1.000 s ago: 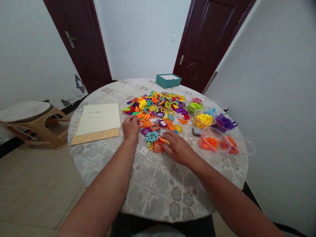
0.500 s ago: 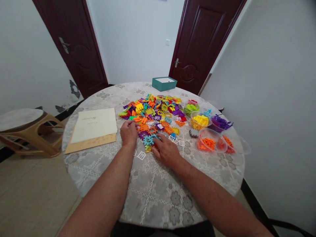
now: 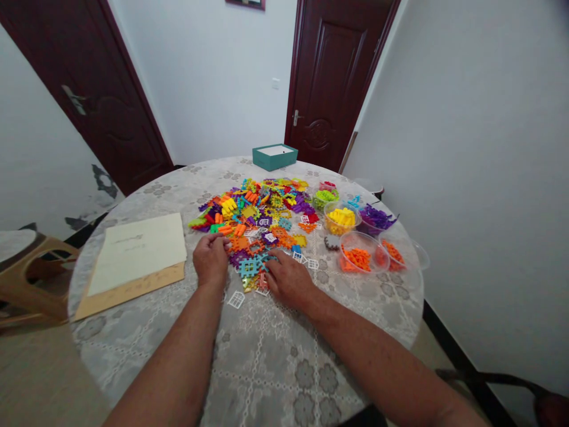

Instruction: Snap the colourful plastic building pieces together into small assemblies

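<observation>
Our right fingers (image 3: 278, 260) curl at a blue piece (image 3: 249, 269), our left fingers (image 3: 216, 238) by the pile (image 3: 249, 212) on the desk (image 3: 249, 362); whether either grips, we cannot tell. Faint writing (image 3: 128, 240) on paper (image 3: 142, 264): illegible.

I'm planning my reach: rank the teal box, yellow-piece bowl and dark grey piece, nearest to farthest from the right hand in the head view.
1. Dark grey piece, right of the right hand
2. Yellow-piece bowl, beyond it, slightly right
3. Teal box, far ahead
</observation>
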`<state>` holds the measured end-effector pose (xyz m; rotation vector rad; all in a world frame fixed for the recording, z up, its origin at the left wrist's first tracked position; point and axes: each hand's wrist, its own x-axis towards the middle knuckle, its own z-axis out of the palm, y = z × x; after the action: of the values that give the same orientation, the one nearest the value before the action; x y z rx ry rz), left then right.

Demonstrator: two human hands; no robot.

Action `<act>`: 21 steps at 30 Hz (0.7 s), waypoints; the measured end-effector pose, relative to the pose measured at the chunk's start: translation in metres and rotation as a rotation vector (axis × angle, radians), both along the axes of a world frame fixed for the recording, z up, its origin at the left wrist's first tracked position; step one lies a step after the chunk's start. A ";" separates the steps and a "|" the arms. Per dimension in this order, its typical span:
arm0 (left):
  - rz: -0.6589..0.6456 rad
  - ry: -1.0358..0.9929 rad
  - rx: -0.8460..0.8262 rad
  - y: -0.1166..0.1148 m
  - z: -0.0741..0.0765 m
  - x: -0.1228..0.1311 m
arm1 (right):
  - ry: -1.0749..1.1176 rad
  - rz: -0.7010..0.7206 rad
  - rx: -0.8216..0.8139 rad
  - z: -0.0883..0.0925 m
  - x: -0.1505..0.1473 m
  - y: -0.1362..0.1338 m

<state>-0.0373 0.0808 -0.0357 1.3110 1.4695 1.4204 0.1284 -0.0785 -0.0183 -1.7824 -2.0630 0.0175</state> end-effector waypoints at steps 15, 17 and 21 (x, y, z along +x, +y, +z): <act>-0.014 0.002 -0.013 -0.008 0.009 0.006 | 0.100 0.059 0.051 -0.007 0.005 0.000; -0.015 0.021 -0.012 -0.009 0.011 0.007 | 0.109 0.061 0.049 -0.006 0.005 -0.001; -0.016 0.080 -0.004 -0.009 0.010 0.007 | 0.122 0.072 0.050 -0.005 0.005 -0.002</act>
<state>-0.0306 0.0715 -0.0255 1.3888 1.5100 1.3686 0.1332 -0.0802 -0.0231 -1.6359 -2.0223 0.0921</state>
